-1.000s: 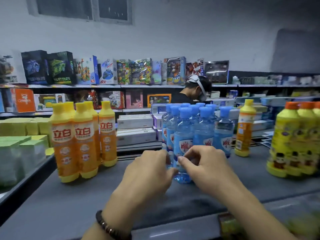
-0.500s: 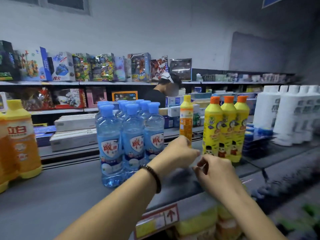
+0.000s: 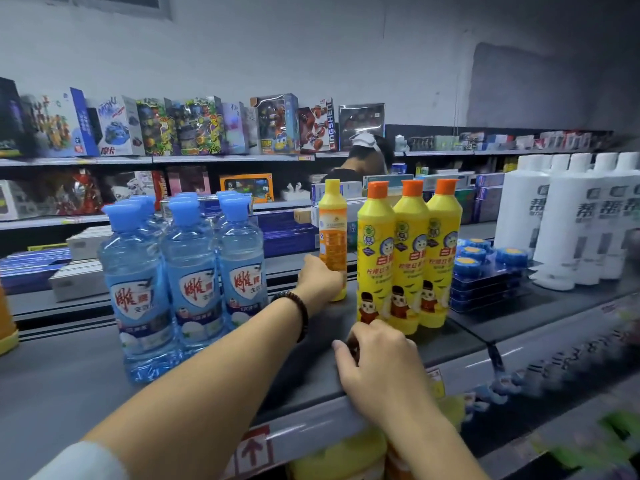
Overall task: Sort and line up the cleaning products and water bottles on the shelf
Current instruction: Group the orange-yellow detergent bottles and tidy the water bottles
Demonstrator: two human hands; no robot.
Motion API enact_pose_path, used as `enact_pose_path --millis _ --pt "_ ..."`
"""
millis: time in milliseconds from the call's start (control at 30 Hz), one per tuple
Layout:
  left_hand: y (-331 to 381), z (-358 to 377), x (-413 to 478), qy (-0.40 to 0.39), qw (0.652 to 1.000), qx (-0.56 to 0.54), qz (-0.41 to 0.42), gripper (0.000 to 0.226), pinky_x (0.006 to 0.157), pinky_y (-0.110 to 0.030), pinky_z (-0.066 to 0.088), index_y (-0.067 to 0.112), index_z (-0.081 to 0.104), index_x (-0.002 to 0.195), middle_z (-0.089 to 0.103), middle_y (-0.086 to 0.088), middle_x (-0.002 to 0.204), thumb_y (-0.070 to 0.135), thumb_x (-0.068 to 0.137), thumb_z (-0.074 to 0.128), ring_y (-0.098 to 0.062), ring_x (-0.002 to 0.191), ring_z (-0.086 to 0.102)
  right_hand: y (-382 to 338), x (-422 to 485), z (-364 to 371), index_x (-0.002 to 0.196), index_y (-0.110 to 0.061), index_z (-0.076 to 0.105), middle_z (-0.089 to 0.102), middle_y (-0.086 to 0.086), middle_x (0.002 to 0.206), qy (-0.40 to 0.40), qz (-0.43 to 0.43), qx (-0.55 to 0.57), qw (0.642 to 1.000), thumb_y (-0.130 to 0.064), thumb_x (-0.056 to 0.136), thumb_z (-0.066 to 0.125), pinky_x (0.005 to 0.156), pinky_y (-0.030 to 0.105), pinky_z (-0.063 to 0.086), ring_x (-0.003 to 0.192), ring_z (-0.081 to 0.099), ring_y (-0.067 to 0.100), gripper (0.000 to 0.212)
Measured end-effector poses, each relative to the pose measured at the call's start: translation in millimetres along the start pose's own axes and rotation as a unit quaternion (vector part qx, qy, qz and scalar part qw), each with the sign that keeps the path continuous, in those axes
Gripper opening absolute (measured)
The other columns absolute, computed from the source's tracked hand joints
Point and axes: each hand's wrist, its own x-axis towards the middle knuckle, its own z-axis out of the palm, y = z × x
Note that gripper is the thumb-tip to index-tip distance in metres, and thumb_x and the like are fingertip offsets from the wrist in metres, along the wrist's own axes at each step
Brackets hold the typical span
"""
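On the grey shelf (image 3: 69, 386), a lone orange bottle with a yellow cap (image 3: 332, 230) stands at the back, between the blue water bottles (image 3: 180, 271) and three yellow bottles with orange caps (image 3: 410, 258). My left hand (image 3: 320, 280) reaches across and grips the orange bottle near its base. My right hand (image 3: 375, 358) hovers over the shelf's front edge with loosely curled fingers, holding nothing, just before the yellow bottles.
White bottles (image 3: 568, 220) stand at the right, with blue round packs (image 3: 485, 261) stacked beside them. An orange bottle's edge (image 3: 7, 323) shows far left. Behind, a person (image 3: 360, 161) bends at toy-box shelves (image 3: 173, 128). More yellow goods (image 3: 339, 455) sit below.
The view has swung right from the water bottles. My left hand left them, reached to the lone orange bottle and took hold of it. My right hand dropped back toward the shelf's front edge.
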Motion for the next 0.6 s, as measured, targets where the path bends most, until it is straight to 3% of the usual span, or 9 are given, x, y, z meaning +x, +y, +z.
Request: enact_pose_path --millis 167,333,467,600 --pt "14.5 -12.2 -31.8 -0.039 0.999 0.008 0.027 0.04 0.101 -0.046 0.056 0.022 0.055 0.137 0.071 -0.002 0.126 0.035 0.102 0.068 -0.024 0.112 0.068 3.4 0.4 -0.9 0.092 -0.026 0.063 0.061 -0.005 0.095 0.001 -0.008 0.007 1.0 -0.056 0.102 0.048 0.076 0.033 0.051 0.087 0.061 0.017 0.036" --pt "27.3 -39.4 -63.3 -0.09 0.994 0.059 0.027 0.043 0.106 -0.045 0.053 0.021 0.054 0.141 0.067 -0.001 0.133 0.031 0.102 0.07 -0.025 0.121 0.064 4.8 1.8 -3.9 0.088 -0.03 0.057 0.057 -0.007 0.093 0.002 0.008 0.019 1.0 -0.053 0.102 0.054 0.072 0.028 0.036 0.082 0.052 0.017 0.027" --pt "34.3 -63.1 -108.4 -0.102 0.99 0.09 0.041 0.037 0.102 -0.042 0.054 0.019 0.058 0.135 0.068 -0.004 0.13 0.027 0.101 0.072 -0.025 0.118 0.065 4.4 1.7 -1.8 0.098 -0.026 0.066 0.063 -0.004 0.101 -0.002 0.011 0.001 1.0 -0.051 0.102 0.054 0.074 0.03 0.04 0.094 0.062 0.021 0.028" --pt "25.9 -78.3 -150.0 -0.098 0.986 0.124 0.062 0.044 0.101 -0.039 0.052 0.021 0.052 0.141 0.066 -0.001 0.135 0.033 0.103 0.068 -0.023 0.123 0.064 4.9 1.2 -1.8 0.104 -0.024 0.069 0.053 -0.005 0.095 -0.014 0.0 -0.001 1.0 -0.043 0.104 0.052 0.072 0.028 0.038 0.085 0.052 0.019 0.026"
